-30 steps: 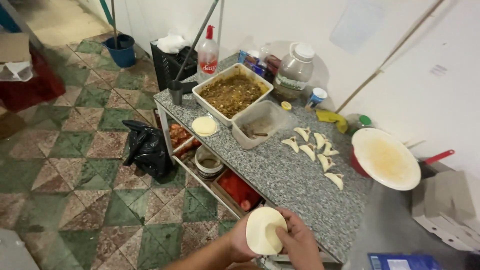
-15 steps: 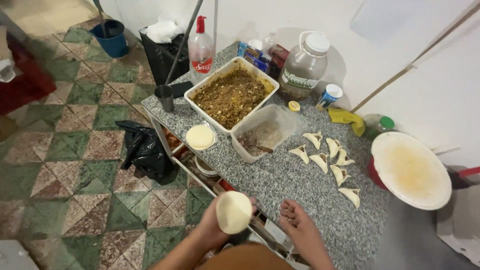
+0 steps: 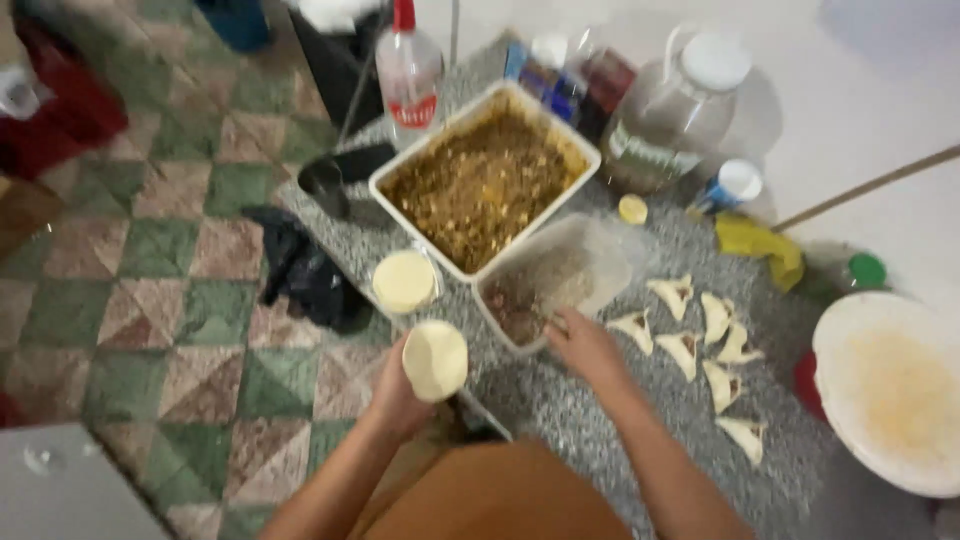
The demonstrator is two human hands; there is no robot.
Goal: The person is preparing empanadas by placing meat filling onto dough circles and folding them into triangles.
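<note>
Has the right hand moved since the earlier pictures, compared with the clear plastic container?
Yes. The right hand went from the near counter edge forward to the clear plastic container, now reaching over its rim.

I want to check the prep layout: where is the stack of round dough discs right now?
In the head view, the stack of dough discs sits at the counter's left edge, beside the tray of filling, just above the disc in the left hand.

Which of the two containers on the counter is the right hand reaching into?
The right hand reaches into the smaller clear tub, nearly empty, not the big white tray heaped with brown filling beside it.
</note>
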